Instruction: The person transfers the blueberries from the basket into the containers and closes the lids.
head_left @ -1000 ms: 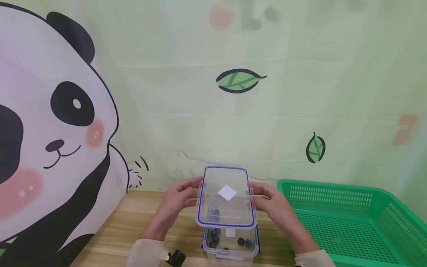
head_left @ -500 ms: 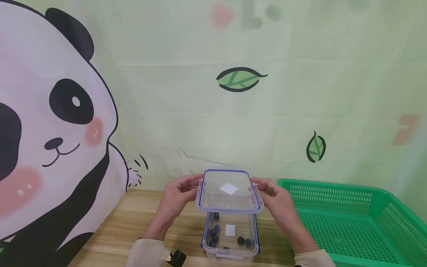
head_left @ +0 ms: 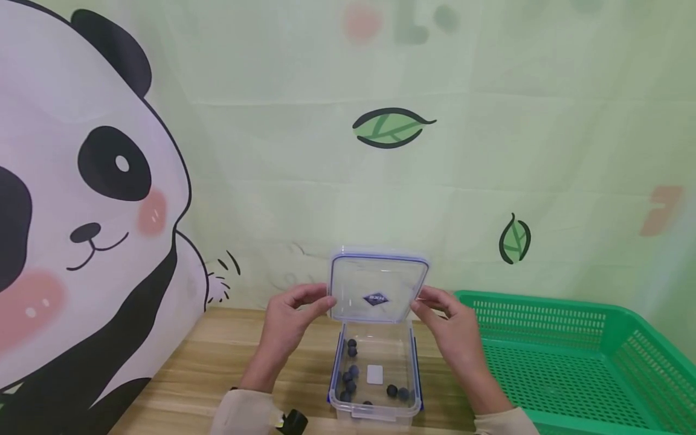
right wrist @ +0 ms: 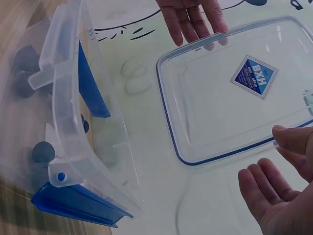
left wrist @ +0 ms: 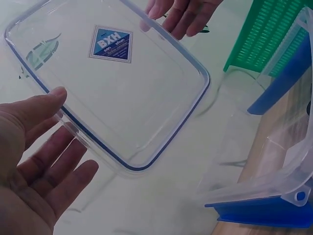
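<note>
A clear lid (head_left: 375,281) with a blue seal stands tilted up above the back of a clear plastic food container (head_left: 380,414). My left hand (head_left: 290,320) pinches its left edge, thumb (left wrist: 58,96) on the rim and fingers behind. At the opposite edge, my right hand (head_left: 448,329) pinches the lid between thumb and forefinger, its other fingers loosely bent. A diamond-shaped BXH label (right wrist: 254,77) shows through the lid. Below, several blueberries (head_left: 350,385) lie in the container, around a white square (head_left: 374,374) at its bottom. Blue side clasps (right wrist: 80,205) hang open.
To the right stands a large green plastic basket (head_left: 544,423) with perforated walls. The container sits on a wood-grain table (head_left: 217,362). Behind is a pale green cloth (head_left: 304,199) printed with a panda and leaves.
Both hands have tipped the lid from a forward slope to nearly upright, its front edge lowered then swung up. The label's printed side now faces me; the container has stayed put.
</note>
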